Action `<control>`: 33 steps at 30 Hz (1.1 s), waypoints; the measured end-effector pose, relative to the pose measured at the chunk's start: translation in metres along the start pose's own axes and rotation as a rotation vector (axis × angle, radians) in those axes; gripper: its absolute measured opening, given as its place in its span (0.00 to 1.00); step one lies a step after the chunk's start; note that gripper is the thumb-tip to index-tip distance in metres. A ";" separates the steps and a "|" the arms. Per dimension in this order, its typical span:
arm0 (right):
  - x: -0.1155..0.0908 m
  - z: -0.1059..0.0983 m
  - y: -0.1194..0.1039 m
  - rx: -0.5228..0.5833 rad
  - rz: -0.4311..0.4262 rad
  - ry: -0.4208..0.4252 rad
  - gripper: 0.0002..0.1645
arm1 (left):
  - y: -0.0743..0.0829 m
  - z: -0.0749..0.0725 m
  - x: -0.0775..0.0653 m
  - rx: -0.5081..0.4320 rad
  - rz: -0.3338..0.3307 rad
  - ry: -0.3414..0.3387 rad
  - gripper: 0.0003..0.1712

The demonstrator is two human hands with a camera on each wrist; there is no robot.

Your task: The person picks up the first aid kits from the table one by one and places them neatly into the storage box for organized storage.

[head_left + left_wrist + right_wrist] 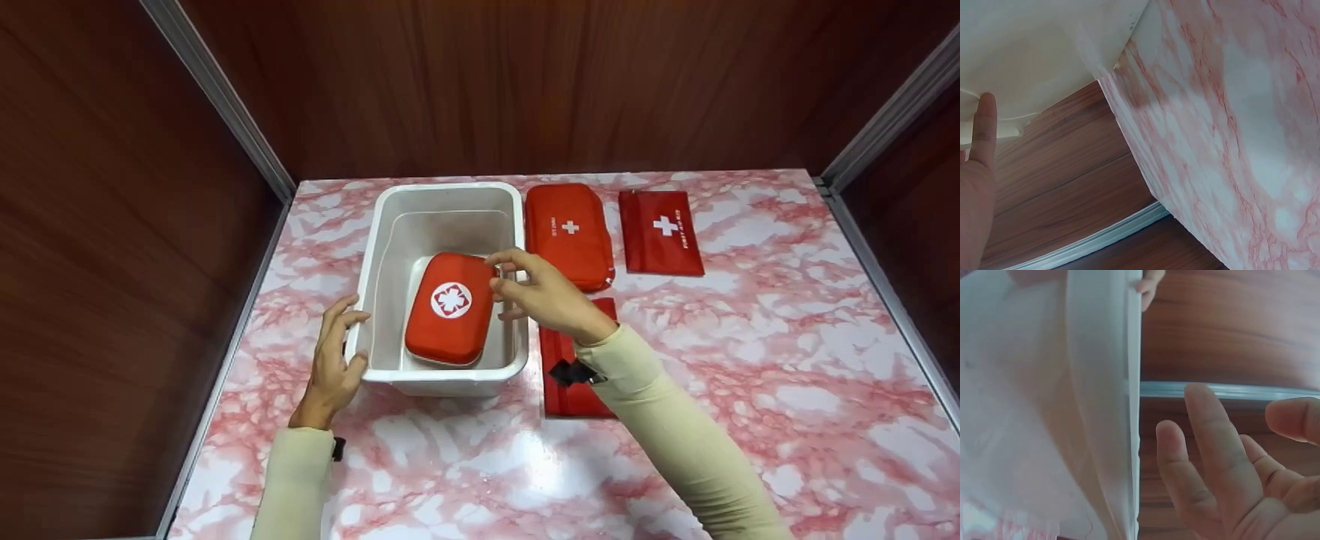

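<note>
A white plastic bin [442,375] stands on the marbled table. Inside it lies a red first aid case [442,330] with a white round emblem, tilted a little. My left hand [334,367] holds the bin's left rim near the front corner, with fingertips over the rim. In the left wrist view one digit of the left hand [979,163] lies along the bin's outer wall [1033,62]. Over the bin's right rim, my right hand [551,296] hovers beside the case's upper right corner. The right wrist view shows the right hand [1235,478] with spread, loosely bent fingers and nothing between them.
Right of the bin lie a red first aid pouch [570,255] with a zip and, partly under the right arm, a flat red pouch [566,390]. Farther right is a dark red flat pouch [660,251]. Wood-look panels [525,90] enclose the table [450,480].
</note>
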State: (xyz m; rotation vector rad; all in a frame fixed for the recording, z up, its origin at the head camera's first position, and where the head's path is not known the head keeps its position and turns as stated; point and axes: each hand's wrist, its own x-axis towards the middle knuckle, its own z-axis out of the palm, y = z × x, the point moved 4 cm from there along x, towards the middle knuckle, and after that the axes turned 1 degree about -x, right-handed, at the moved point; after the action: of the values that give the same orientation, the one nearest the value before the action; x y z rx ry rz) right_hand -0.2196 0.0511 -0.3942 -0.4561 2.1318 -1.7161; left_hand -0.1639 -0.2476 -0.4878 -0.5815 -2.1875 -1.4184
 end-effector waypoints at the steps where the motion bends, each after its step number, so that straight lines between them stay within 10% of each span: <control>1: -0.001 -0.002 0.000 -0.009 -0.006 0.000 0.22 | 0.000 0.000 0.000 0.004 -0.004 0.000 0.33; 33: -0.029 -0.055 0.048 0.005 0.036 0.049 0.25 | 0.000 0.001 -0.001 0.016 -0.008 0.021 0.33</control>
State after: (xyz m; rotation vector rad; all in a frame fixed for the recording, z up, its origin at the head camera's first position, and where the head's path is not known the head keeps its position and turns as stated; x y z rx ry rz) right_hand -0.2210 0.1218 -0.4278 -0.3753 2.1555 -1.7290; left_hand -0.1635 -0.2467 -0.4883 -0.5504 -2.1848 -1.4032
